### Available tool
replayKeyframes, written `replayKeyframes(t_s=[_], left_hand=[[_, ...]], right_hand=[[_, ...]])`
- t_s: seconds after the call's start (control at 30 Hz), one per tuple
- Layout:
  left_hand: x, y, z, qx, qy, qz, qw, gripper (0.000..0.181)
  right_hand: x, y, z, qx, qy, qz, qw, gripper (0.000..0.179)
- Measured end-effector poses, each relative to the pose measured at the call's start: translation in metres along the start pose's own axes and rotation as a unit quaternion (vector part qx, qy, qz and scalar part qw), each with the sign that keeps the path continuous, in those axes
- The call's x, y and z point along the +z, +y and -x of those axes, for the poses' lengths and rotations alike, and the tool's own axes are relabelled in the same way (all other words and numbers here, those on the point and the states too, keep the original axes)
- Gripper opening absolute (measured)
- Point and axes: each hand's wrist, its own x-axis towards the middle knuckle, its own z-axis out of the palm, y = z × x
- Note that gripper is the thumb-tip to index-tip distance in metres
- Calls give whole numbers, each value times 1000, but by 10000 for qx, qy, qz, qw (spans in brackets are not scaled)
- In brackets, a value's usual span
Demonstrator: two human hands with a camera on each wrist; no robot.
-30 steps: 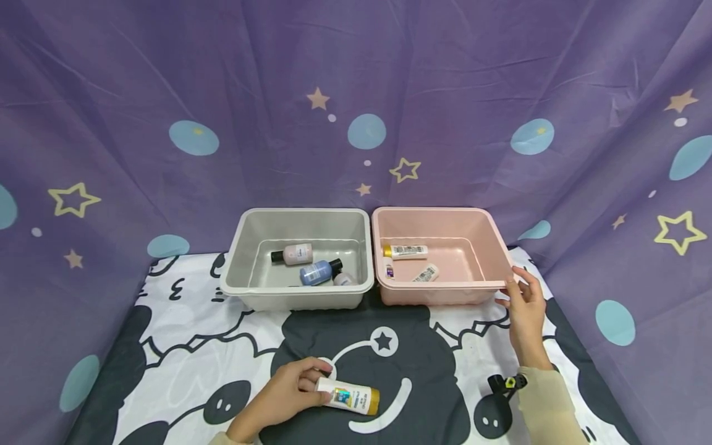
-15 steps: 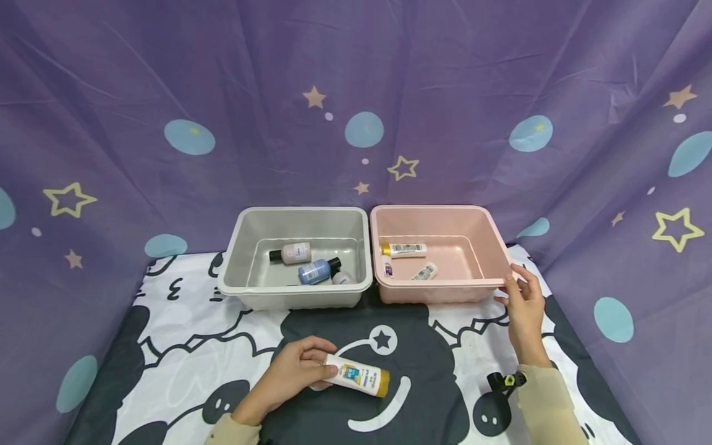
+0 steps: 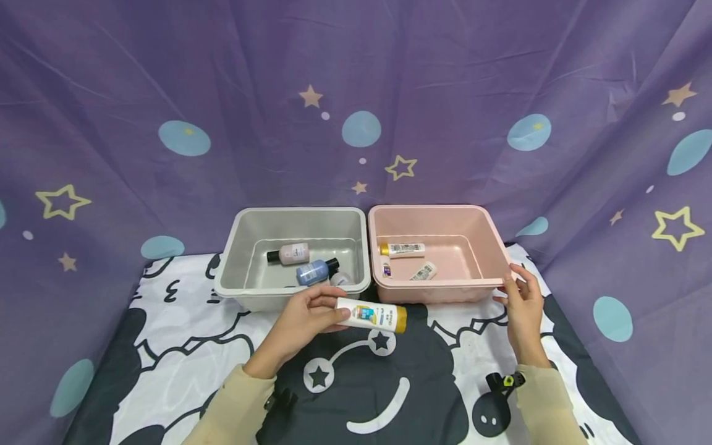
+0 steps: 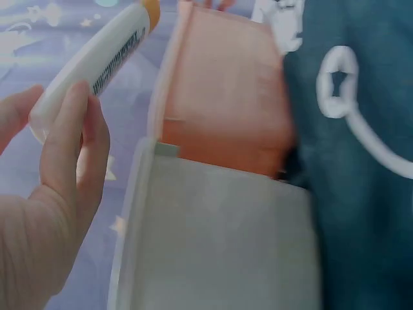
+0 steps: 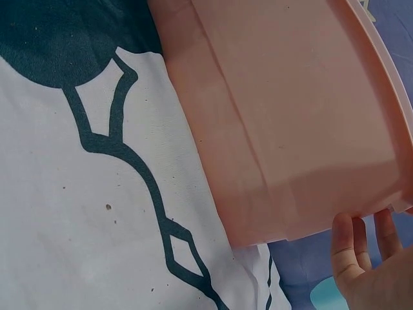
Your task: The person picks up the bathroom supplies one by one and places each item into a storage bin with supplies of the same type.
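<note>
Where gripped, bottle (image 3: 371,316) in left hand (image 3: 303,321)

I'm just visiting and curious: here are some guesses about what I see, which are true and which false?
1. The left hand holds a white bottle with a gold cap. True.
2. That bottle lies inside the pink bin. False: it is held in front of the bins, above the cloth.
3. The right hand touches the pink bin's near right corner. True.
4. The grey bin stands right of the pink one. False: it stands left.
5. A blue bottle lies in the grey bin. True.
</note>
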Motion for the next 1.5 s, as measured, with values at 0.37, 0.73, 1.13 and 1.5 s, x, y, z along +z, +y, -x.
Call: replayKeyframes(t_s=[0.37,0.73,1.13,1.5], left_hand=[[13,35,-48,259,175,167,9994,41],[37,67,-122,344,68,321,9989,35],[63,59,-198,105,209,261,9994,40],[90,50,-245,-228,510,-548,9969,29]], right_hand=[[-2,0,1,22,-12,-3,10000,33],[-3,2,-1,-11,24,-58,10000,33],[0,3,-2,-80,23,57,9999,34],[1,4,-3,-42,87,26,9999,32]])
